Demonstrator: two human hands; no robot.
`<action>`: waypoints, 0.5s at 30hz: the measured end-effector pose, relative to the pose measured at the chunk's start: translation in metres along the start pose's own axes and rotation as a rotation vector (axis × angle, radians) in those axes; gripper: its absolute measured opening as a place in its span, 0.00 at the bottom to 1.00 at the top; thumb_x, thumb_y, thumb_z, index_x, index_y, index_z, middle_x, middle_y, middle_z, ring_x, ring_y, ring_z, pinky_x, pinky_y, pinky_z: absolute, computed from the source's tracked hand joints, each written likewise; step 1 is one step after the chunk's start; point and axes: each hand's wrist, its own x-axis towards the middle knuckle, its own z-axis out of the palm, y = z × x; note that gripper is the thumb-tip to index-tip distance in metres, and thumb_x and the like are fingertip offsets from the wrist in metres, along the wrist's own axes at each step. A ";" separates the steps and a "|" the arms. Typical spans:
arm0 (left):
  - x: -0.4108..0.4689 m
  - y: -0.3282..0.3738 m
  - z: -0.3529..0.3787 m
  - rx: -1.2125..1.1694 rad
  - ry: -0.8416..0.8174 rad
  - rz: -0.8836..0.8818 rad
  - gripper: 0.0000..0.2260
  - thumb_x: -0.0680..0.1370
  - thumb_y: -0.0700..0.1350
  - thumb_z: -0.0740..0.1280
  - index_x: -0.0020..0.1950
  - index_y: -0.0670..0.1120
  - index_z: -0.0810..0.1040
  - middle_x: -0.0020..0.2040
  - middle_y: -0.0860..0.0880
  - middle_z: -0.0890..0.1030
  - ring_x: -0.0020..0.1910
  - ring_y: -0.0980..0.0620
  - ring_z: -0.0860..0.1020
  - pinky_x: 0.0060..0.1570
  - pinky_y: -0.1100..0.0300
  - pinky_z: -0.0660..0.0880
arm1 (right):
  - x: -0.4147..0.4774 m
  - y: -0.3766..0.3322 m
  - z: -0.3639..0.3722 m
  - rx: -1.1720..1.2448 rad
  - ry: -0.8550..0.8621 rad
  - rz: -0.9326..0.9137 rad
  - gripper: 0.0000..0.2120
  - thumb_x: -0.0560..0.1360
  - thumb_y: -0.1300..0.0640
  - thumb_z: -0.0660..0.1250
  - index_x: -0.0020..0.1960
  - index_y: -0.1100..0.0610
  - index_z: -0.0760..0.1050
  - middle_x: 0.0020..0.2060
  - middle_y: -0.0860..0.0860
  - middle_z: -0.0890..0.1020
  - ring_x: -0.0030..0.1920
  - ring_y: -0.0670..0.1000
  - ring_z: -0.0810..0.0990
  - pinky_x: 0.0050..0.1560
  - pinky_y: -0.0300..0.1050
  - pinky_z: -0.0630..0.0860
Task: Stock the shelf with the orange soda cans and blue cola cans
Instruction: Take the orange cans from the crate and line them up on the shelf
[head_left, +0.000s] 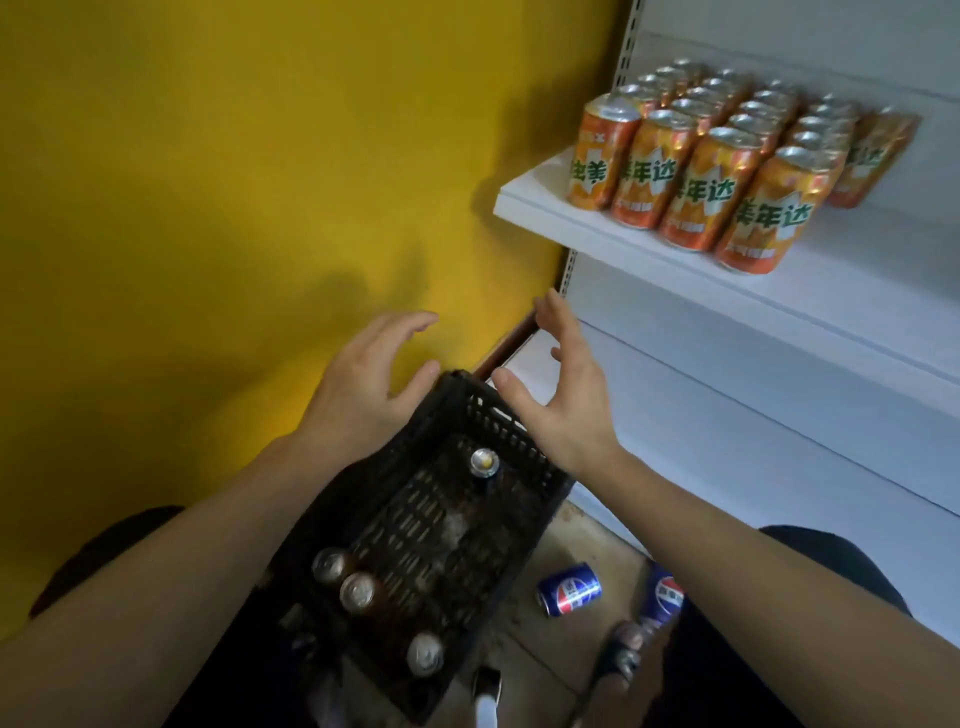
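Observation:
Several orange soda cans (691, 171) stand in rows on the white shelf (597, 228) at the upper right. Below me a black plastic crate (498, 426) holds several upright cans (357, 591), seen from the top; one (484, 462) stands alone near its far end. My left hand (363, 379) hovers over the crate's far left rim, fingers spread and holding nothing. My right hand (566, 395) hovers over the far right rim, also spread and holding nothing. Two blue cola cans (569, 588) (662, 597) lie on the floor right of the crate.
A yellow wall (234, 182) fills the left side. A lower white shelf (753, 415) runs under the stocked one. A foot in a sandal (623, 649) is on the tiled floor beside the blue cans.

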 end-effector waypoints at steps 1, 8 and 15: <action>-0.011 -0.009 -0.002 0.036 -0.020 -0.035 0.19 0.80 0.46 0.69 0.71 0.46 0.73 0.64 0.49 0.77 0.62 0.53 0.75 0.60 0.63 0.71 | -0.003 0.000 0.010 0.009 -0.018 0.000 0.44 0.74 0.37 0.68 0.81 0.53 0.54 0.76 0.47 0.67 0.75 0.44 0.66 0.71 0.53 0.70; -0.052 -0.044 -0.004 0.124 -0.116 -0.146 0.21 0.82 0.50 0.65 0.74 0.48 0.69 0.68 0.49 0.75 0.66 0.49 0.73 0.61 0.55 0.71 | -0.029 0.020 0.069 -0.006 -0.141 0.075 0.42 0.74 0.36 0.67 0.80 0.52 0.57 0.75 0.48 0.69 0.74 0.46 0.68 0.72 0.55 0.70; -0.091 -0.082 0.019 0.179 -0.308 -0.334 0.19 0.81 0.52 0.65 0.71 0.49 0.71 0.66 0.49 0.75 0.63 0.49 0.75 0.58 0.50 0.76 | -0.051 0.045 0.119 -0.149 -0.434 0.076 0.41 0.75 0.38 0.68 0.80 0.52 0.56 0.77 0.50 0.65 0.74 0.50 0.66 0.74 0.51 0.65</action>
